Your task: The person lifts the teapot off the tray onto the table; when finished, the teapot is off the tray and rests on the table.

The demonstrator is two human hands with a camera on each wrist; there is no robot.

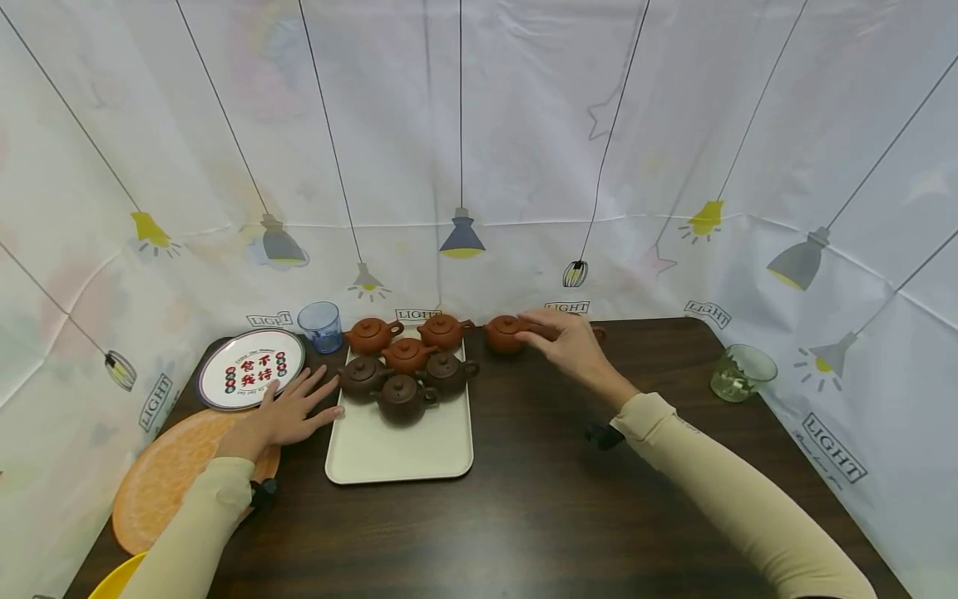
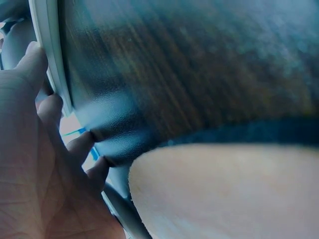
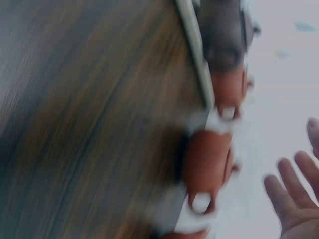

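A cream tray (image 1: 400, 462) holds three reddish-brown teapots at its back and three dark brown ones, including a dark teapot (image 1: 402, 399), in front. Just right of the tray stands a reddish-brown teapot (image 1: 504, 334). Another teapot (image 1: 599, 334) is mostly hidden behind my right hand (image 1: 572, 345). That hand reaches over the pair, its fingers extended and loosely bent; the right wrist view shows them apart from the nearer teapot (image 3: 207, 159). With fingers spread, my left hand (image 1: 288, 416) rests by the tray's left edge, its thumb at the rim (image 2: 47, 45).
A blue glass (image 1: 321, 327) stands behind the tray's left corner. At left lie a white plate (image 1: 250, 345) with red characters and an orange-slice placemat (image 1: 168, 474). A green glass (image 1: 741, 373) stands at the right table edge. Part of a yellow object (image 1: 116, 578) shows at lower left.
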